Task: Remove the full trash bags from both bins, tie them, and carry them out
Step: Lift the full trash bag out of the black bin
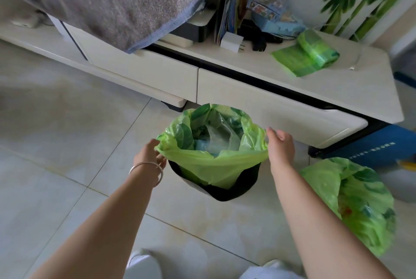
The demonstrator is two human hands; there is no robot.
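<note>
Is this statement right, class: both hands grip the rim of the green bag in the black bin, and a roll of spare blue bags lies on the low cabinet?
Not quite. The head view shows the roll of spare bags on the low cabinet is green, not blue. The rest stands.

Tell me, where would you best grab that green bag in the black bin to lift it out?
Probably by its loose top rim. The green bag is folded out over the black bin, so pinch the rim at opposite sides, as the left hand and right hand are placed, gather inward, then pull straight up.
</note>
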